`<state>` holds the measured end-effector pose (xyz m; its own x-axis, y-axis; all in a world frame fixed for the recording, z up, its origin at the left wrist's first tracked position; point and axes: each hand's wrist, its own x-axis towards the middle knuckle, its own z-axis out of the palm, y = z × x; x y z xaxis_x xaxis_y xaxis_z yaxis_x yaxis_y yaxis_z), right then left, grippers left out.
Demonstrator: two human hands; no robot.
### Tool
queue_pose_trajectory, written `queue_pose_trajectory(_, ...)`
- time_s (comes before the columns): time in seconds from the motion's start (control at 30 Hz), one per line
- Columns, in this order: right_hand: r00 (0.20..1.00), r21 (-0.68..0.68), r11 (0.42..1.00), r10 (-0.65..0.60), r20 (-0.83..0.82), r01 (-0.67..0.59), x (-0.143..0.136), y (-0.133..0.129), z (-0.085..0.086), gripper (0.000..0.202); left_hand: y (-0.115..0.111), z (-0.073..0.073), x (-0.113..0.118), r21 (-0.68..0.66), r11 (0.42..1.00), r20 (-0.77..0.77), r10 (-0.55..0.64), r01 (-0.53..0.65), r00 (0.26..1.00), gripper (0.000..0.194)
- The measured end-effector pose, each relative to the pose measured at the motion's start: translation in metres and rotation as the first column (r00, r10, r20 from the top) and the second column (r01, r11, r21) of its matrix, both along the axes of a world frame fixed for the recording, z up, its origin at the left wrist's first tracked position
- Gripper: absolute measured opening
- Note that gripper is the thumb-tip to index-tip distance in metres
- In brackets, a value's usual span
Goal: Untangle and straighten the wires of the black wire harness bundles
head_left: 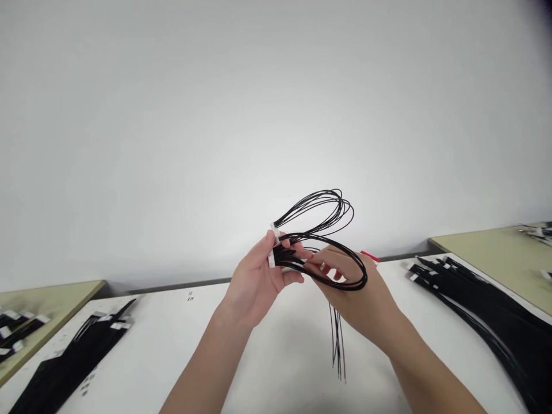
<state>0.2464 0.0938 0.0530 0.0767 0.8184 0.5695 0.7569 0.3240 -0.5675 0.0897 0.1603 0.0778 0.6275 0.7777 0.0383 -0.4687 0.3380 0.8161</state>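
Above the middle of the white table, my left hand [261, 279] grips a black wire harness [323, 234] by its white connectors [271, 257]. Two loops of thin black wire bow out to the right from these connectors. My right hand [345, 270] is closed on the wires just right of the left fingers, and one loop passes across its back. Several loose wire ends [337, 345] hang below the right hand. Something red [370, 257] shows behind the right hand; what it is I cannot make out.
Bundles of black wires with white connectors lie at the left [73, 356] and right [487, 310] of the white table [172, 333]. Yellowish boards [483, 247] at both sides carry more wire pieces. A plain pale wall [215, 115] stands behind.
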Motion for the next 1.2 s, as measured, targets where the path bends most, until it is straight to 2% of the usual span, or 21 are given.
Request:
queue_pose_trajectory(0.13,0.999,0.036,0.999,0.009,-0.043,-0.007,-0.002,0.000,-0.001,0.010,0.001,0.000,-0.001,0.000,1.000,-0.003,0.002,-0.002,1.000,0.029)
queue_pose_trajectory(0.37,0.990,0.023,0.999,0.040,-0.133,-0.037,-0.002,-0.001,0.004,0.003,0.001,-0.001,0.000,-0.041,0.999,-0.028,0.015,-0.016,0.999,0.029)
queue_pose_trajectory(0.47,0.959,-0.074,0.991,0.088,-0.268,-0.112,0.007,-0.002,0.009,0.018,-0.001,0.000,0.002,-0.081,0.996,-0.050,0.039,-0.043,0.998,0.027)
queue_pose_trajectory(0.53,0.878,-0.110,0.965,0.166,-0.450,-0.239,0.017,-0.003,0.013,0.021,-0.001,0.001,0.003,-0.093,0.994,-0.072,0.051,-0.058,0.996,0.027)
queue_pose_trajectory(0.6,0.720,-0.062,0.925,0.247,-0.649,-0.374,0.030,-0.005,0.017,0.020,0.000,0.001,0.003,-0.082,0.994,-0.095,0.058,-0.066,0.994,0.028)
queue_pose_trajectory(0.67,0.539,0.055,0.886,0.328,-0.775,-0.460,0.042,-0.007,0.022,0.019,0.001,0.000,0.003,-0.054,0.996,-0.123,0.063,-0.070,0.990,0.027)
queue_pose_trajectory(0.77,0.350,0.298,0.850,0.463,-0.814,-0.434,0.053,-0.007,0.025,0.014,0.004,-0.002,0.003,0.000,0.999,-0.172,0.032,-0.033,0.985,0.027)
queue_pose_trajectory(0.87,0.266,0.446,0.827,0.541,-0.798,-0.343,0.051,-0.002,0.025,0.010,0.005,-0.005,0.003,0.050,0.998,-0.204,-0.016,0.027,0.979,0.029)
queue_pose_trajectory(0.97,0.292,0.539,0.811,0.584,-0.757,-0.227,0.042,0.003,0.024,0.006,0.004,-0.006,0.004,0.085,0.995,-0.219,-0.028,0.048,0.975,0.028)
queue_pose_trajectory(1.03,0.326,0.590,0.791,0.608,-0.724,-0.164,0.036,0.004,0.023,0.010,0.003,-0.006,0.003,0.108,0.993,-0.234,-0.019,0.046,0.972,0.029)
queue_pose_trajectory(1.13,0.388,0.608,0.771,0.628,-0.675,-0.191,0.034,0.003,0.022,0.016,0.004,-0.006,0.004,0.137,0.990,-0.256,0.004,0.032,0.967,0.031)
queue_pose_trajectory(1.2,0.491,0.589,0.778,0.609,-0.623,-0.219,0.035,0.001,0.020,0.010,0.004,-0.006,0.004,0.146,0.989,-0.263,0.018,0.021,0.965,0.031)
